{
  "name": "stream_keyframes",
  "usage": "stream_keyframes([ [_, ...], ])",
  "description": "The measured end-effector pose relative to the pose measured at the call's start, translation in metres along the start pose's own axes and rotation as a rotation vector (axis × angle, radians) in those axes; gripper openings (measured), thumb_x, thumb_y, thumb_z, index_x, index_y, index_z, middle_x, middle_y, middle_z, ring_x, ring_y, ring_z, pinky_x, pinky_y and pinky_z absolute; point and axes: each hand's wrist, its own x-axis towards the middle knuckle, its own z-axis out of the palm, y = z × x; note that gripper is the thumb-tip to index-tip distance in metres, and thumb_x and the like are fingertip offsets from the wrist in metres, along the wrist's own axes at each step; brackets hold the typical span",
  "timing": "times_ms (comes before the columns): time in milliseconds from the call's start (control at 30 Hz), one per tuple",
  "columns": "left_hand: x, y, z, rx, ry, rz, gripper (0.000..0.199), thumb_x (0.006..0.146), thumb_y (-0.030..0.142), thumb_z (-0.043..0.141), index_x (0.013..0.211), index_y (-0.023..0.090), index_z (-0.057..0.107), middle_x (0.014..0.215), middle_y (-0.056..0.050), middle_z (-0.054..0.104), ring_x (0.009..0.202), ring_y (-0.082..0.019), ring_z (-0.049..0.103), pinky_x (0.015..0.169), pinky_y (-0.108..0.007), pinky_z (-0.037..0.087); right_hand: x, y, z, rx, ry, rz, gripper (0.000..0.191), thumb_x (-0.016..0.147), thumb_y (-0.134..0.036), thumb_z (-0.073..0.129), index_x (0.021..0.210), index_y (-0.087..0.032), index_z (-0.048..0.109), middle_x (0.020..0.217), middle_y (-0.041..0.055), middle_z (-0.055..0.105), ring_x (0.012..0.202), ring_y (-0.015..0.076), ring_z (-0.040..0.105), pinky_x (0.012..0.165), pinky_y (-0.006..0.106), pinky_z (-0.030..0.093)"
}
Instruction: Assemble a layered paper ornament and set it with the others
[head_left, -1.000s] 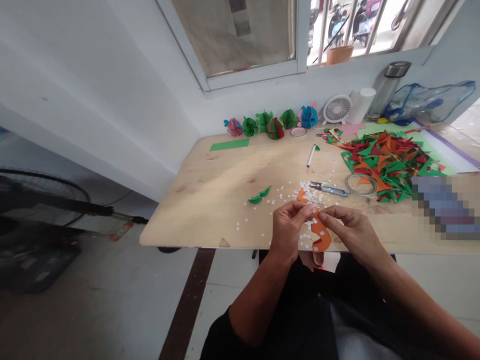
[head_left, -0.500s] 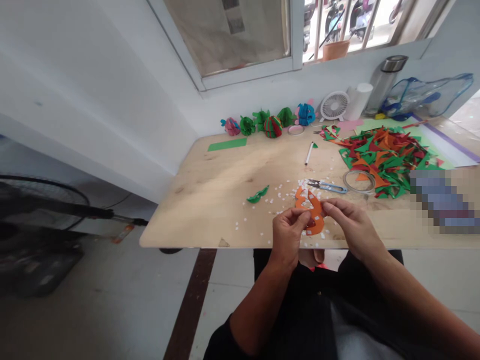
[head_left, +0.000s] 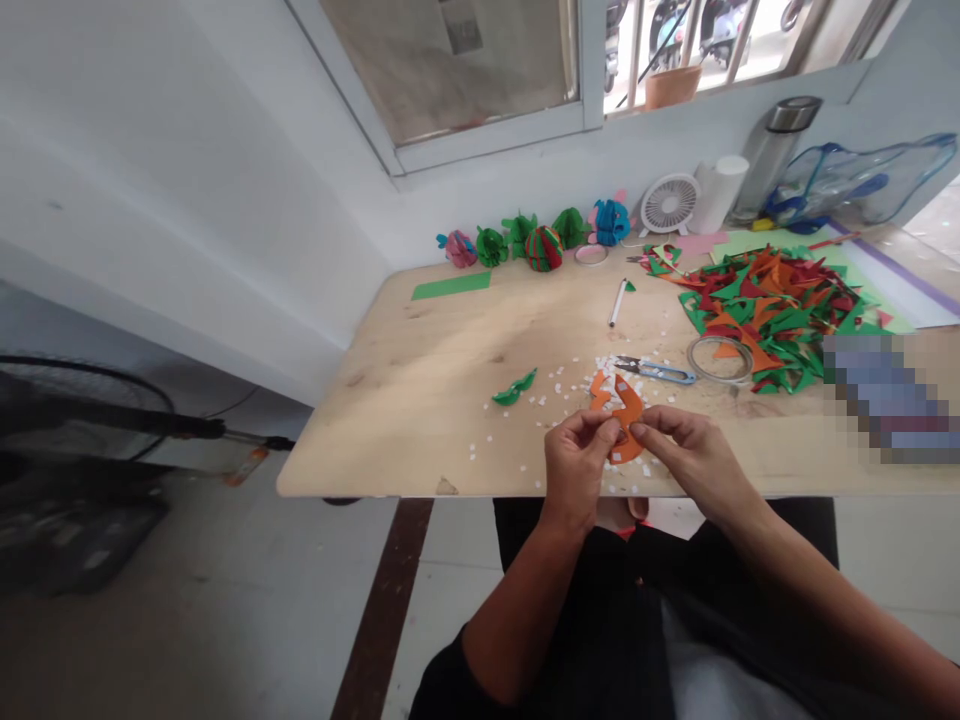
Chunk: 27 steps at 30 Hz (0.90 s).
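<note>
Between my two hands is an orange paper cutout (head_left: 628,400) with a curved outline and small white squares on it. My left hand (head_left: 576,465) is closed, pinching the cutout's left side between thumb and fingers. At its right edge, the thumb and forefinger of my right hand (head_left: 694,455) press on the paper. Just beyond lie blue-handled thread snips (head_left: 667,374), among scattered white paper bits (head_left: 559,388). A folded green paper piece (head_left: 515,387) rests to the left of my hands. My fingertips cover part of the orange paper.
A heap of red, green and orange paper pieces (head_left: 772,310) fills the table's right side, with a tape roll (head_left: 720,360) beside it. Behind are a white pen (head_left: 617,303), a green strip (head_left: 451,286), folded paper balls (head_left: 544,248) and a small fan (head_left: 670,205).
My right hand has shifted slightly left and down, its fingertips further in over the orange cutout. My left hand keeps its hold. The view has moved a little.
</note>
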Motion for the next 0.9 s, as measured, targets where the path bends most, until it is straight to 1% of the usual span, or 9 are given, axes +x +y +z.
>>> stream_keyframes([
  [100, -0.001, -0.003, 0.0, 0.017, 0.02, 0.057, 0.009, 0.069, 0.024, 0.072, 0.069, 0.015, 0.07, 0.063, 0.0, 0.068, 0.06, -0.011, 0.062, 0.065, -0.024, 0.05, -0.002, 0.004, 0.0, 0.079, -0.024, 0.026, 0.03, 0.082, -0.046, 0.059, 0.071, -0.02, 0.066, 0.061, 0.0019, 0.068, 0.058, 0.0189, 0.062, 0.055, 0.029, 0.047],
  [167, -0.002, -0.007, 0.0, 0.037, 0.043, 0.105, 0.01, 0.071, 0.025, 0.071, 0.071, 0.015, 0.069, 0.065, 0.0, 0.068, 0.062, -0.012, 0.063, 0.065, -0.024, 0.05, -0.004, 0.007, 0.0, 0.056, -0.025, 0.013, 0.03, 0.084, -0.047, 0.056, 0.075, -0.02, 0.067, 0.067, 0.0024, 0.069, 0.062, 0.0187, 0.063, 0.058, 0.028, 0.047],
  [267, -0.005, -0.014, 0.0, 0.107, 0.051, 0.19, 0.012, 0.075, 0.027, 0.068, 0.075, 0.015, 0.069, 0.07, -0.001, 0.069, 0.066, -0.013, 0.064, 0.067, -0.024, 0.05, -0.007, 0.009, 0.0, -0.16, 0.035, -0.088, 0.027, 0.085, -0.043, 0.056, 0.078, -0.019, 0.067, 0.073, 0.0026, 0.069, 0.069, 0.0195, 0.064, 0.065, 0.028, 0.047],
  [400, -0.008, -0.016, 0.001, 0.258, 0.036, 0.291, 0.014, 0.08, 0.028, 0.064, 0.083, 0.015, 0.069, 0.077, -0.003, 0.07, 0.07, -0.014, 0.064, 0.069, -0.025, 0.051, -0.007, 0.01, 0.003, -0.458, 0.121, -0.29, 0.025, 0.089, -0.034, 0.05, 0.07, -0.02, 0.06, 0.065, 0.0013, 0.064, 0.064, 0.0184, 0.061, 0.063, 0.028, 0.043],
  [533, -0.008, -0.013, 0.001, 0.27, 0.03, 0.291, 0.014, 0.081, 0.027, 0.064, 0.084, 0.015, 0.069, 0.078, -0.004, 0.07, 0.071, -0.014, 0.064, 0.069, -0.025, 0.051, -0.006, 0.013, 0.009, -0.679, 0.185, -0.46, 0.025, 0.092, -0.028, 0.045, 0.071, -0.02, 0.057, 0.064, 0.0039, 0.063, 0.064, 0.0208, 0.06, 0.066, 0.031, 0.041],
  [667, -0.006, -0.015, 0.0, 0.201, 0.046, 0.251, 0.013, 0.078, 0.027, 0.066, 0.08, 0.015, 0.068, 0.074, -0.003, 0.069, 0.068, -0.014, 0.064, 0.065, -0.024, 0.051, -0.005, 0.014, 0.012, -0.811, 0.195, -0.567, 0.026, 0.094, -0.023, 0.042, 0.073, -0.019, 0.057, 0.068, 0.0067, 0.065, 0.067, 0.0224, 0.061, 0.071, 0.034, 0.04],
  [767, -0.007, -0.016, 0.0, 0.119, 0.022, 0.202, 0.012, 0.075, 0.027, 0.068, 0.078, 0.015, 0.069, 0.074, -0.003, 0.07, 0.069, -0.014, 0.064, 0.068, -0.025, 0.052, -0.006, 0.015, 0.01, -0.833, 0.196, -0.58, 0.026, 0.094, -0.023, 0.042, 0.074, -0.019, 0.058, 0.069, 0.0067, 0.066, 0.067, 0.0219, 0.062, 0.07, 0.033, 0.04],
  [900, -0.008, -0.014, 0.001, 0.113, -0.02, 0.211, 0.01, 0.074, 0.024, 0.069, 0.076, 0.015, 0.069, 0.072, -0.002, 0.069, 0.068, -0.012, 0.062, 0.067, -0.023, 0.051, -0.008, 0.015, 0.007, -0.839, 0.161, -0.548, 0.032, 0.095, -0.026, 0.038, 0.071, -0.02, 0.057, 0.064, 0.0058, 0.063, 0.063, 0.0212, 0.059, 0.067, 0.033, 0.04],
])
